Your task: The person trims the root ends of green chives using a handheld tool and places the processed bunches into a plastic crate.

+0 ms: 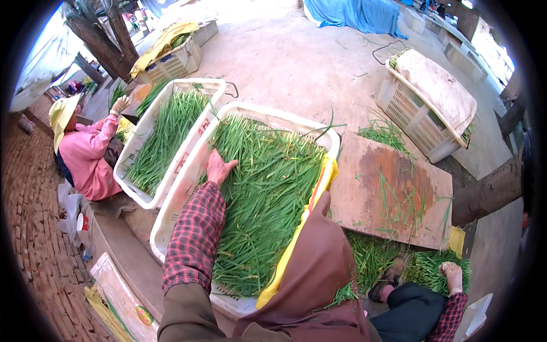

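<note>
A white plastic crate (171,219) in front of me is filled with long, thin, chive-like greens (262,194). My left hand (217,168) lies on these greens near the crate's left wall, thumb spread from the fingers. Low on the right, my right hand (453,276) has its fingers curled on a separate pile of the same greens (424,271), beside my knee. Part of that grip is hidden. Both my forearms wear red-and-black checked cuffs. A brown apron (319,256) covers my lap and meets the crate's yellow-lined edge (293,239).
A second crate of greens (125,165) stands left, by a person in pink (88,148). A stained wooden board (364,199) with loose stalks lies right of my crate. Beyond it stands a cloth-covered crate (410,108); a log (487,191) lies at the right. Another crate (171,64) sits far left.
</note>
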`<action>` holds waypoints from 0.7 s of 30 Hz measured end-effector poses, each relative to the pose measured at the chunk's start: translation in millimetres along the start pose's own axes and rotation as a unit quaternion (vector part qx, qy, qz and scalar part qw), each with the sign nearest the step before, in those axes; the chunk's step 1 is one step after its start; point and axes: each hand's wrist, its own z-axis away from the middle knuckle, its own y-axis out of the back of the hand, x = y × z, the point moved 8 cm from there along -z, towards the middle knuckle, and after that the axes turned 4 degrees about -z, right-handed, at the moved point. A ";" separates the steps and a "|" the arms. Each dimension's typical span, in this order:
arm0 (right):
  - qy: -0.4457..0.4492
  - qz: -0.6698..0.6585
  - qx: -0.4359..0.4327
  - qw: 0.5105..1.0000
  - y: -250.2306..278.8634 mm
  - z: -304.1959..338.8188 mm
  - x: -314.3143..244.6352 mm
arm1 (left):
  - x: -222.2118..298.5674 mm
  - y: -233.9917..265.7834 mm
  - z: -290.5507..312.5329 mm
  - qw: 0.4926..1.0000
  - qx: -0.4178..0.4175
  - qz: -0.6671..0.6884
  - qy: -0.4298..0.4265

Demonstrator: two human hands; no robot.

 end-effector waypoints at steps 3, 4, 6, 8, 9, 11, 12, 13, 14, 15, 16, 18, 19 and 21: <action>-0.035 0.019 0.003 0.999 3.3 3.1 11.4 | -14.6 -21.0 -21.1 0.994 -0.038 -0.090 0.049; -0.051 0.020 0.015 0.998 7.8 13.2 8.4 | -0.7 -27.9 -25.0 0.991 -0.059 -0.106 0.056; -0.069 0.032 0.016 0.997 14.0 20.1 14.3 | 5.1 -36.6 -33.2 0.985 -0.088 -0.124 0.076; -0.070 0.052 -0.010 0.996 12.4 11.1 26.1 | -20.2 -39.4 -46.5 0.981 -0.111 -0.124 0.097; -0.088 0.052 0.005 0.995 11.2 9.2 25.4 | -23.7 -37.8 -49.7 0.982 -0.092 -0.135 0.095; -0.090 0.043 -0.012 0.995 0.6 1.1 20.7 | -43.9 -44.8 -58.7 0.975 -0.158 -0.078 0.137; -0.093 0.041 -0.015 0.995 1.0 1.9 18.1 | -39.3 -51.7 -59.4 0.968 -0.194 -0.045 0.154; -0.102 0.043 -0.021 0.994 -1.0 2.6 15.5 | -32.7 -47.8 -60.5 0.974 -0.180 -0.047 0.133; -0.111 0.044 -0.029 0.992 -2.6 2.6 13.9 | -27.8 -41.4 -59.5 0.979 -0.164 -0.049 0.113; -0.107 0.056 -0.042 0.992 -2.0 2.3 13.9 | -25.9 -34.9 -57.6 0.979 -0.161 -0.051 0.115; -0.125 0.047 -0.039 0.990 -1.9 5.9 10.7 | 7.6 -28.9 -41.2 0.944 -0.286 0.083 0.141; -0.122 0.044 -0.057 0.990 -10.6 1.6 5.2 | -17.1 -19.5 -42.8 0.944 -0.250 0.159 0.143; -0.130 0.050 -0.058 0.988 -12.2 3.9 1.9 | -6.5 -12.7 -36.4 0.941 -0.244 0.192 0.134; -0.145 0.063 -0.062 0.985 -16.1 7.9 -5.8 | 14.9 13.3 -20.0 0.931 -0.229 0.258 0.117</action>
